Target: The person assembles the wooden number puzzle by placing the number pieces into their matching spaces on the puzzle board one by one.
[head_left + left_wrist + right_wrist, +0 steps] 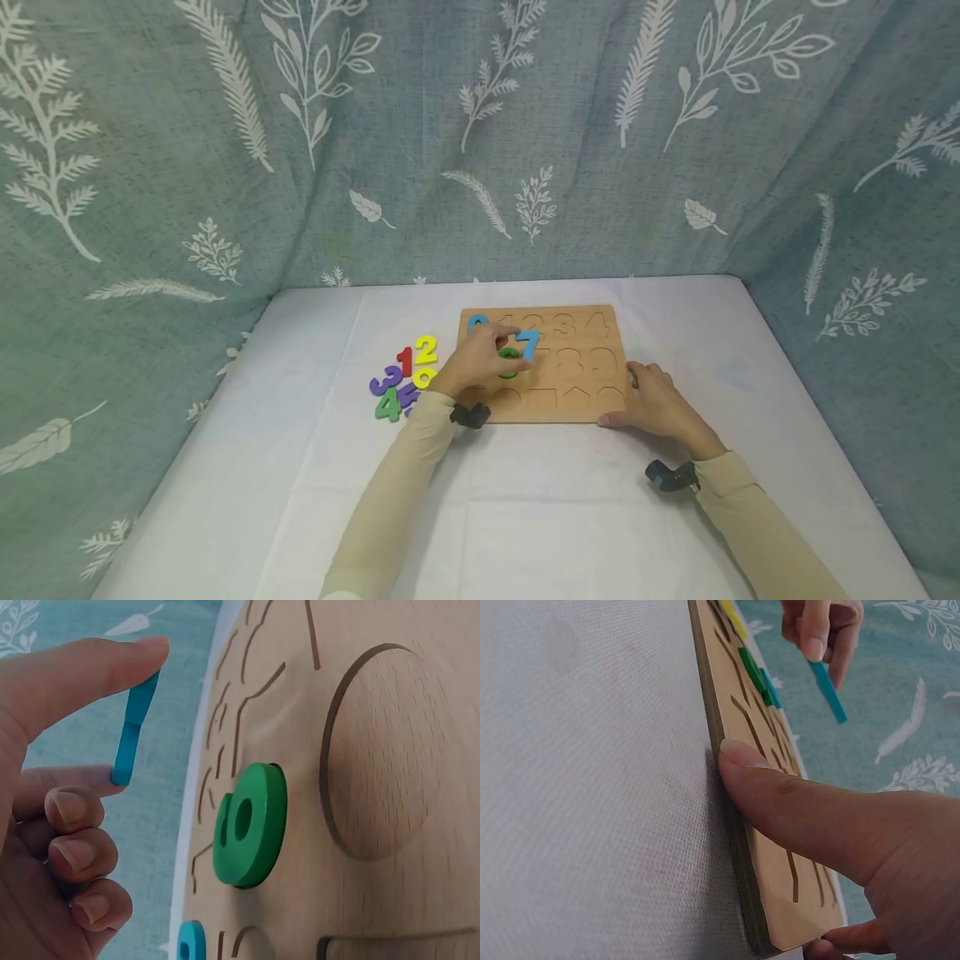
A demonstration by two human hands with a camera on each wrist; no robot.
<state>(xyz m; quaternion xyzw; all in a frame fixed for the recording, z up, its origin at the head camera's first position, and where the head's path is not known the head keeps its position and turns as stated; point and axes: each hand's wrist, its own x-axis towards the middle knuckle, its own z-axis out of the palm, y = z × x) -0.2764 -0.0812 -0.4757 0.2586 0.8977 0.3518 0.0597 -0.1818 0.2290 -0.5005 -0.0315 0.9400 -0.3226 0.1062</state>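
Note:
My left hand [474, 360] pinches a blue number 7 [529, 341] between thumb and forefinger, raised over the wooden puzzle board [555, 407]. In the left wrist view the 7 [133, 727] appears edge-on, the other fingers curled below it. A green number 6 [259, 825] sits in the board's middle row. Partly covered by the left hand, a blue 0 [477, 319] lies in the top left slot. My right hand [660, 404] grips the board's near right corner, its thumb [787, 799] along the front edge and fingers at the right side.
Left of the board lie loose numbers: a yellow 2 [426, 350], red 1 [405, 362], purple 3 [386, 381], green 4 [387, 406], purple 5 [408, 394] and a yellow piece [424, 378]. A white cloth [525, 517] covers the table. Patterned curtains [420, 167] surround it.

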